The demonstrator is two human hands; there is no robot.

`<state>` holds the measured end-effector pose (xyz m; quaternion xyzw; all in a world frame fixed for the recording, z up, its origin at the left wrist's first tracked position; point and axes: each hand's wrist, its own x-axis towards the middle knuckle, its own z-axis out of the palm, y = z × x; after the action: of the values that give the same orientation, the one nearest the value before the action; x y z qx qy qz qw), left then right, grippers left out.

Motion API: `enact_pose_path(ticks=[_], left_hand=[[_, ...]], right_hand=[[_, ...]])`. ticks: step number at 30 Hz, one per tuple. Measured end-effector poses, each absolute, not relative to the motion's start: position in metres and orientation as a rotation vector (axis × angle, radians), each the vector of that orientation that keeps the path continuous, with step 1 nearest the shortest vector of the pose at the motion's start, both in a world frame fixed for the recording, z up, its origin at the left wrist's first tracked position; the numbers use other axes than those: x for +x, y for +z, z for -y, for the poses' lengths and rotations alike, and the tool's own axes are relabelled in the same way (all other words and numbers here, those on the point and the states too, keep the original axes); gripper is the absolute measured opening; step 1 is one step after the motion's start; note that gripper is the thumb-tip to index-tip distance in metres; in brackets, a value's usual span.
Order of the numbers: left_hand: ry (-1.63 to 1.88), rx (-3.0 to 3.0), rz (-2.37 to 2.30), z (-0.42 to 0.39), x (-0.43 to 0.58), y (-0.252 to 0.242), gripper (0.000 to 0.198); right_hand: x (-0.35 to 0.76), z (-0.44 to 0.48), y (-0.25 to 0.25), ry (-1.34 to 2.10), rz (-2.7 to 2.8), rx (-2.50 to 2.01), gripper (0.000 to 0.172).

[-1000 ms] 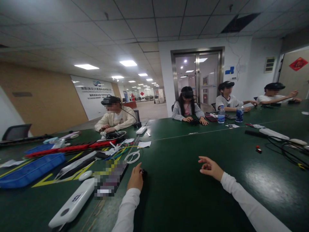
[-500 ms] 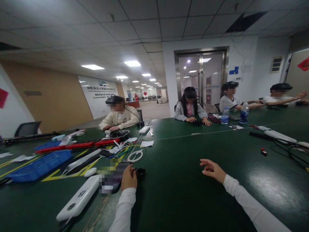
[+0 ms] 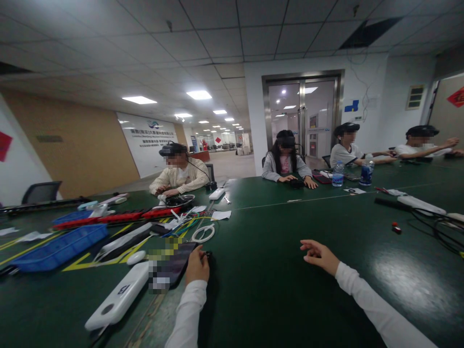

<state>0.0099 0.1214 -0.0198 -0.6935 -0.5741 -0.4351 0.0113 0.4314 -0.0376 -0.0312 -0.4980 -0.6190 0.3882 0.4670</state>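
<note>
My left hand (image 3: pixel 197 266) is closed beside the right edge of a dark, flat, glossy panel (image 3: pixel 183 258). A small black object (image 3: pixel 209 254) peeks out at its fingertips; most of it is hidden by the hand, so its kind does not show. To the left of the panel lies a long white device (image 3: pixel 118 296) with a round dark spot and a black marking. Over the green table (image 3: pixel 261 280), my right hand (image 3: pixel 321 256) hovers with loosely bent fingers apart and nothing in them.
A blue tray (image 3: pixel 61 249), a white cable coil (image 3: pixel 203 234) and a round white piece (image 3: pixel 136 257) lie at left. On the right are a small red-and-black item (image 3: pixel 396 227) and black cables (image 3: pixel 440 232). Several people in headsets sit across the table, near two bottles (image 3: pixel 338 174).
My left hand has shifted slightly right and turned, and the black object at its fingers shows much less than before. My right hand has hardly moved.
</note>
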Motion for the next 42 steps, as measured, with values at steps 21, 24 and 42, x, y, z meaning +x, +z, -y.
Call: enact_pose_path(ticks=[21, 24, 42], left_hand=[[-1.289, -2.108, 1.835, -0.117, 0.007, -0.014, 0.038], [-1.270, -2.137, 1.857, -0.116, 0.005, -0.013, 0.038], [-1.230, -2.196, 1.901, -0.104, 0.014, -0.003, 0.036]], right_hand=[[0.432, 0.037, -0.032, 0.933, 1.548, -1.283, 0.044], [0.433, 0.038, -0.031, 0.942, 1.548, -1.280, 0.043], [0.432, 0.033, -0.037, 0.893, 1.552, -1.300, 0.041]])
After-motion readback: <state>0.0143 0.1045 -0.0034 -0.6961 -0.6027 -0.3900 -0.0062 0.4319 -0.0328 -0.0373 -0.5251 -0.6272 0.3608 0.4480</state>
